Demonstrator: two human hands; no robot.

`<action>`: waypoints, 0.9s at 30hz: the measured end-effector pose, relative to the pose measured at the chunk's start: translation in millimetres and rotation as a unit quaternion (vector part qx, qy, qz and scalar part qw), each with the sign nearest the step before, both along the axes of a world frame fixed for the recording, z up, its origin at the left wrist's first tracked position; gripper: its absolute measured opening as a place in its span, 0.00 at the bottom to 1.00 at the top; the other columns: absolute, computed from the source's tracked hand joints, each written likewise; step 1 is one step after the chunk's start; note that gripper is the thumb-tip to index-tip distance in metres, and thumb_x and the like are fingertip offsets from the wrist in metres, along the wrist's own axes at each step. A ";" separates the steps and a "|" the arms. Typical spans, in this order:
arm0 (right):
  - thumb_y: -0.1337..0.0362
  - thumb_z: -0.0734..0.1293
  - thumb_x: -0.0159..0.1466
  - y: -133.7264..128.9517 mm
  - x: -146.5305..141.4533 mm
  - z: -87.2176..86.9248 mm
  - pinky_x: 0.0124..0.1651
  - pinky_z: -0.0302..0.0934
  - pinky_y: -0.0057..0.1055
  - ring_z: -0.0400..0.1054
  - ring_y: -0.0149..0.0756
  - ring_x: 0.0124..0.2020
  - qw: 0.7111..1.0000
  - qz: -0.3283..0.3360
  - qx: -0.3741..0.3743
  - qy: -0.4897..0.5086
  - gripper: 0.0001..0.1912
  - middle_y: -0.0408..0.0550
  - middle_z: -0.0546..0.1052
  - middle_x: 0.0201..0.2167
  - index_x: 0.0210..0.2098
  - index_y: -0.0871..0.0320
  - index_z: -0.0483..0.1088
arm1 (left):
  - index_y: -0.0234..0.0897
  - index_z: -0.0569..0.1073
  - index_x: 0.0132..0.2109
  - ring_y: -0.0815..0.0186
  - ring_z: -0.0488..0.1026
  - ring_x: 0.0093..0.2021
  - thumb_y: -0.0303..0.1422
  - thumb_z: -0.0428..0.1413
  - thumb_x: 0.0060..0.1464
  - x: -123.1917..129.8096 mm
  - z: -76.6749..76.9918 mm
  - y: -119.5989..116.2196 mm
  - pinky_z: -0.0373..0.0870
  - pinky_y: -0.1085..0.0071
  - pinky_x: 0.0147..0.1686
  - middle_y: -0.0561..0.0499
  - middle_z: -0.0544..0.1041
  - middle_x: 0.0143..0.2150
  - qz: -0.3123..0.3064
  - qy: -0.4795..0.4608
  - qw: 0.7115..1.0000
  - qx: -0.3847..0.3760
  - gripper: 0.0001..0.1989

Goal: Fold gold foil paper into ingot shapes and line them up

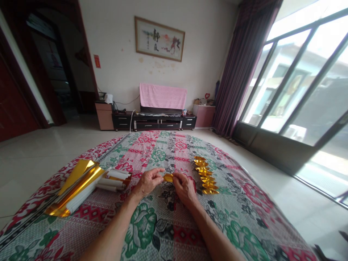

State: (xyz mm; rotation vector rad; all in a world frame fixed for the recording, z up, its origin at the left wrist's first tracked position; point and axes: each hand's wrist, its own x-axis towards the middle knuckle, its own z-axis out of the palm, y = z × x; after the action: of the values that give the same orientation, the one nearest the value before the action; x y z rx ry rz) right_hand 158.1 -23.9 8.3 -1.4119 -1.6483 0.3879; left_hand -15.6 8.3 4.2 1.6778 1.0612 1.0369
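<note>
In the head view, the left hand [149, 182] and the right hand [185, 186] met over the middle of a round surface spread with a flowered cloth [146, 232], holding a small gold foil piece [168, 178] between them. The left thumb and forefinger were nearly closed at the foil's left end, though whether they pinched it or only touched it could not be told; the right fingertips were closed on its right end. Just to the right of the hands, a row of folded gold pieces [207, 176] lay on the cloth, one behind another, with pointed ends. To the left, apart from the hands, lay a stack of gold sheets [78, 185], with white rolls [114, 181] against its right side. Beyond the cloth, a pink cover [163, 96] hung above a low black cabinet [157, 123], and a framed picture [159, 38] hung tilted on the wall.
</note>
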 end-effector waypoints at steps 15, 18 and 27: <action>0.64 0.58 0.57 0.0 1.6 -2.7 0.27 0.56 0.23 0.66 0.30 0.23 1.000 -0.005 0.016 -0.012 0.15 0.44 0.75 0.24 0.38 0.59 0.74 | 0.35 0.73 0.38 0.70 0.70 0.28 0.31 0.52 0.48 5.7 0.6 -3.8 0.66 0.75 0.30 0.53 0.74 0.27 0.057 0.100 0.988 0.101 0.10; 0.67 0.59 0.56 -1.5 -0.3 -1.7 0.29 0.56 0.23 0.67 0.31 0.25 0.998 -0.016 0.028 -0.047 0.14 0.45 0.76 0.25 0.36 0.58 0.74 | 0.36 0.74 0.37 0.68 0.72 0.31 0.30 0.50 0.49 8.9 -0.3 -4.5 0.67 0.74 0.34 0.51 0.77 0.31 0.062 0.128 0.982 0.124 0.10; 0.68 0.59 0.56 0.9 0.9 -6.1 0.32 0.57 0.23 0.68 0.31 0.27 0.999 0.003 0.029 -0.028 0.12 0.44 0.76 0.27 0.34 0.58 0.73 | 0.36 0.76 0.36 0.67 0.73 0.36 0.27 0.48 0.50 7.7 -1.9 -1.3 0.68 0.72 0.40 0.50 0.77 0.35 0.085 0.151 0.971 0.164 0.12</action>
State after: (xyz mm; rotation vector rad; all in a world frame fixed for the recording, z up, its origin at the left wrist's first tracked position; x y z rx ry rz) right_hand 159.0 -23.0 2.1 -1.3862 -1.6950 0.3047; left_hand -7.9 7.0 2.4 2.0891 1.3025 1.1376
